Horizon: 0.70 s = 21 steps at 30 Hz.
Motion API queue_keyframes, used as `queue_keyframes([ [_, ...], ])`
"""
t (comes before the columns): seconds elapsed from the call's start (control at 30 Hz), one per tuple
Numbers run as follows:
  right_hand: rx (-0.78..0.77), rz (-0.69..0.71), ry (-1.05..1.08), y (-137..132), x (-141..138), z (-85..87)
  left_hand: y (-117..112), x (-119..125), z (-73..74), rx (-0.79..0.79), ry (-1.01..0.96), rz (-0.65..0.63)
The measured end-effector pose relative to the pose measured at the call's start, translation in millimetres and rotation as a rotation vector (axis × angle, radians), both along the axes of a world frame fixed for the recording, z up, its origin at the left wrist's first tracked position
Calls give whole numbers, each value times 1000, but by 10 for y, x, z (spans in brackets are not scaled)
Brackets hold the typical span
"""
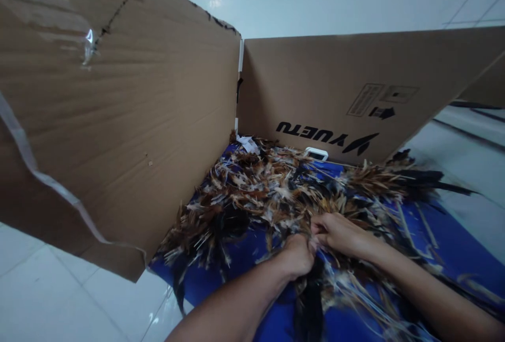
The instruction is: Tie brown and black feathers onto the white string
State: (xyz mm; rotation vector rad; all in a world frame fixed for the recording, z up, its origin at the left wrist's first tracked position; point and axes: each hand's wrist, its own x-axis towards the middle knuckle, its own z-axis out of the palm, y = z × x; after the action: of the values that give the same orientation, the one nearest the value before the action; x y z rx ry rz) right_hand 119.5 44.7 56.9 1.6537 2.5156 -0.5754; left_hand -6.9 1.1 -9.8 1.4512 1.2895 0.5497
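A heap of brown, black and white feathers [276, 189] lies spread on a blue sheet [244, 258]. My left hand [298, 255] is closed in a fist around a bunch of feathers at the heap's near edge. My right hand [337, 234] sits right beside it, fingers curled and pinching feathers from the same bunch. The two hands touch each other. Dark feathers [310, 305] hang down under my left wrist.
Tall cardboard walls stand around the sheet: a large panel [118, 121] on the left and a printed panel [355, 94] at the back. A small white object [315, 153] lies by the back wall. White tiled floor [59, 300] shows at left and right.
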Motion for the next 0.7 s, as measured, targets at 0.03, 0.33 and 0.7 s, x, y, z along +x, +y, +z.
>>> queue_keyframes([
  [0.03, -8, 14, -8, 13, -11, 24, 3, 8, -1, -18, -6, 13],
  [0.33, 321, 129, 8, 403, -532, 256, 39, 50, -58, -11, -15, 77],
  [0.7, 91, 173, 199, 871, -1150, -233, 85, 76, -90, -134, -74, 113],
])
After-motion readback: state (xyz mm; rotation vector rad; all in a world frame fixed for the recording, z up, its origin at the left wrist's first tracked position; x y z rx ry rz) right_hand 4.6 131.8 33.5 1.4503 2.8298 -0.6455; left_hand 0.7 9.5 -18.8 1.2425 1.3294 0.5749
